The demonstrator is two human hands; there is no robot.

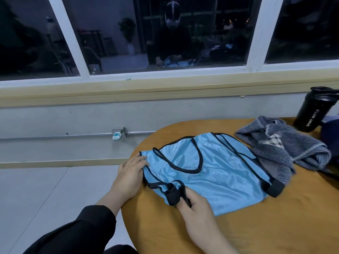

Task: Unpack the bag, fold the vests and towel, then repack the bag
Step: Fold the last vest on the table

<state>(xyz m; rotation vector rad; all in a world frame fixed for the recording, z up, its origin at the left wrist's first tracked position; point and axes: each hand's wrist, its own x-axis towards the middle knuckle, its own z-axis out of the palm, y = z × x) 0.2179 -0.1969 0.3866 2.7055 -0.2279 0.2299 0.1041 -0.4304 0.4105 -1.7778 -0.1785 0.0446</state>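
Light-blue mesh vest with black trim lies spread flat on the round table, near its left edge. Left hand rests on the vest's left shoulder strap right at the table's edge, fingers straight, pressing the fabric down, thumb tip seems tucked at the strap's edge. Right hand sits at the vest's near-left corner, fingers curled, pinching the black strap there.

Grey striped towel lies crumpled at the table's far right, touching the vest's right side. Black bottle stands upright behind the towel at the far-right edge; its right side is cut off by the frame. Dark blue shape at the right edge is mostly out of frame, can't tell what it is. Right fingertips are partly hidden under the strap.

Table top is orange-brown. Beyond it: pale tiled floor, grey wall, white-framed window with dark glass reflecting the room.
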